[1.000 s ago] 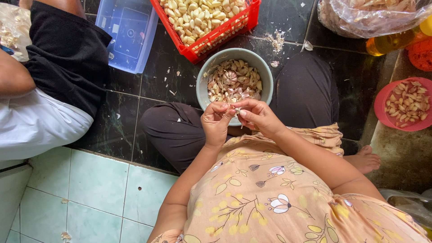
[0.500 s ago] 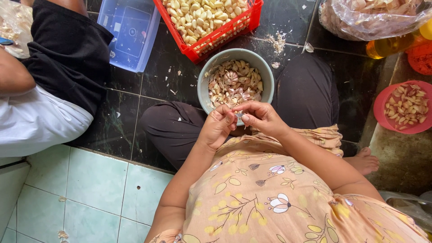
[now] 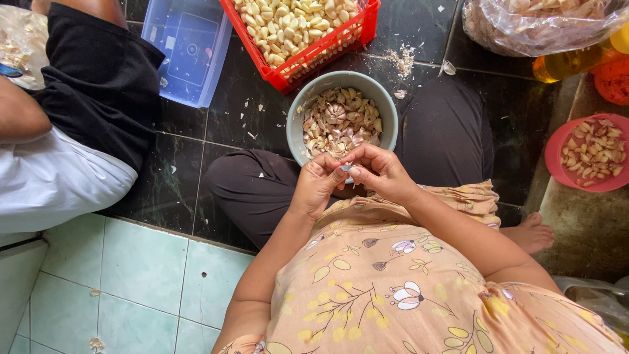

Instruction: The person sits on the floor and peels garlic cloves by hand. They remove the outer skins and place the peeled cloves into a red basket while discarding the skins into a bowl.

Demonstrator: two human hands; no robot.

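- Head view, hands: both hands met just below the round grey-green bowl (image 3: 298, 121). The left hand (image 3: 316, 187) and the right hand (image 3: 380, 174) were closed together, fingertips pinched on one small garlic clove (image 3: 345, 168), which sat between them, close against the bowl's near rim.
- Head view, bowl: it stood on the dark tiled floor (image 3: 183, 170) between the person's crossed legs in dark trousers (image 3: 262, 190), filled with a mix of papery skins and cloves.
- Head view, surroundings: a red plastic crate (image 3: 314, 59) heaped with pale peeled garlic cloves (image 3: 288, 23) stood just beyond the bowl. A clear blue plastic tub (image 3: 187, 49) lay to its left; a red shallow bowl (image 3: 557, 164) with more cloves and skins sat well off to the right, near a bottle of yellow oil (image 3: 570, 62) and a clear plastic bag (image 3: 524, 26).
- Head view, progress, as a judgement: the crate held a large peeled pile, so much of the peeling looked done; the grey-green bowl seemed to hold unpeeled cloves among the husks, so work remained. Loose skin scraps (image 3: 400, 62) littered the floor.
- Head view, other person: a seated figure in a black top and white shorts (image 3: 59, 177) occupied the left edge.
- Hidden or unclear: fingers covered most of the held clove, so whether it was peeled could not be told. Crate, bag and neighbour were cut off by the frame.
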